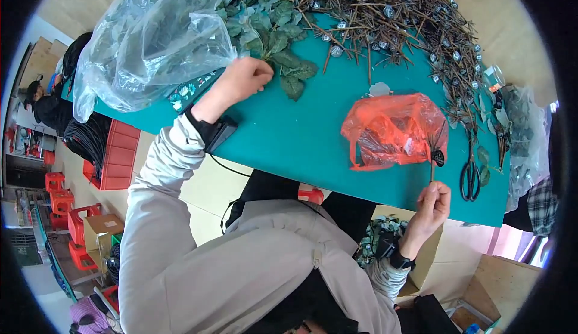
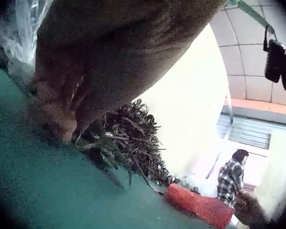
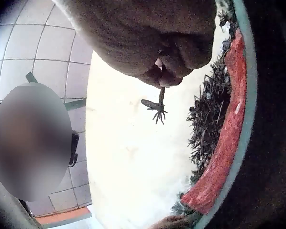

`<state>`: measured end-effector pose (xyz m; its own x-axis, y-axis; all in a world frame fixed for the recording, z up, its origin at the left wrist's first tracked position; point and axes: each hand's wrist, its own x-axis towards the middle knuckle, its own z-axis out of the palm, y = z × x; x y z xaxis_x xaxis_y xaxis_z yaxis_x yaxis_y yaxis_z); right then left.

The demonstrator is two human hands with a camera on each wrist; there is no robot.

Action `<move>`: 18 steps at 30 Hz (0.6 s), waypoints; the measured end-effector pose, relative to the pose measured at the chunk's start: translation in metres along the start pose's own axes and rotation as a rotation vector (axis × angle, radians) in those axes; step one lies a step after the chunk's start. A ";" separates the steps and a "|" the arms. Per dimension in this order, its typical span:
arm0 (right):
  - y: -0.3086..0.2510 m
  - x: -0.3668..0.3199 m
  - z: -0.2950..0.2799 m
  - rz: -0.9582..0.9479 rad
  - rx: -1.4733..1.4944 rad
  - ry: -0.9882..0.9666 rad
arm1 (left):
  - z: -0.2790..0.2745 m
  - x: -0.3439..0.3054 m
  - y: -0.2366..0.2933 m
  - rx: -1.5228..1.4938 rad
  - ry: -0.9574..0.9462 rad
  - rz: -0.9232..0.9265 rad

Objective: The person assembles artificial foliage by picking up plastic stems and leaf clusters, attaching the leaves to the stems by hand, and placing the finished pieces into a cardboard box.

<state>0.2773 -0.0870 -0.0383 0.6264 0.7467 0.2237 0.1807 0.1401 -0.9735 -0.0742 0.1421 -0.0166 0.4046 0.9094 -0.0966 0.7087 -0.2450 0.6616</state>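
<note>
In the head view the right hand (image 1: 435, 204) pinches a thin brown stem (image 1: 432, 168) with a dark round piece near its top, upright at the table's front edge. The right wrist view shows the stem (image 3: 162, 98) ending in several thin prongs, held between thumb and fingers of the right hand (image 3: 157, 43). The left hand (image 1: 244, 80), fingers curled, is at the end of a spray of green leaves (image 1: 292, 69) beside the clear plastic bag (image 1: 162, 39); its fingertips pinch the leaf stem. A red plastic bag (image 1: 385, 129) lies behind the right hand.
Across the back of the green table (image 1: 289, 147) lies a big pile of brown twigs (image 1: 385, 9) with small round labels. Black scissors (image 1: 469, 180) lie at the right. A black device (image 1: 223, 134) sits by the left wrist. Red stools (image 1: 78, 222) stand on the floor at the left.
</note>
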 end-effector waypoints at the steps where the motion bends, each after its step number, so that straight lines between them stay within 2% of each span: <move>1: -0.004 -0.001 0.005 0.000 0.036 -0.019 | 0.002 0.006 0.003 -0.007 0.048 -0.024; 3: -0.012 -0.005 0.014 0.027 0.073 -0.050 | 0.005 0.015 0.008 -0.023 0.143 -0.070; 7: -0.024 -0.011 0.029 0.103 0.189 -0.136 | 0.017 0.026 0.012 0.066 0.090 -0.055; 12: -0.024 -0.013 0.040 0.145 0.287 -0.240 | 0.026 0.037 -0.002 -0.030 0.067 0.037; 15: -0.024 -0.014 0.043 0.157 0.305 -0.262 | 0.022 0.034 0.000 -0.297 -0.044 -0.155; 16: -0.024 -0.015 0.044 0.165 0.316 -0.277 | 0.022 0.032 0.003 -0.293 -0.047 -0.152; 18: -0.026 -0.017 0.047 0.172 0.323 -0.287 | 0.025 0.027 0.010 -0.688 -0.022 -0.179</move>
<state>0.2269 -0.0728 -0.0192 0.3836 0.9201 0.0798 -0.1812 0.1597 -0.9704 -0.0419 0.1557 -0.0316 0.3322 0.9073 -0.2578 0.2430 0.1818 0.9529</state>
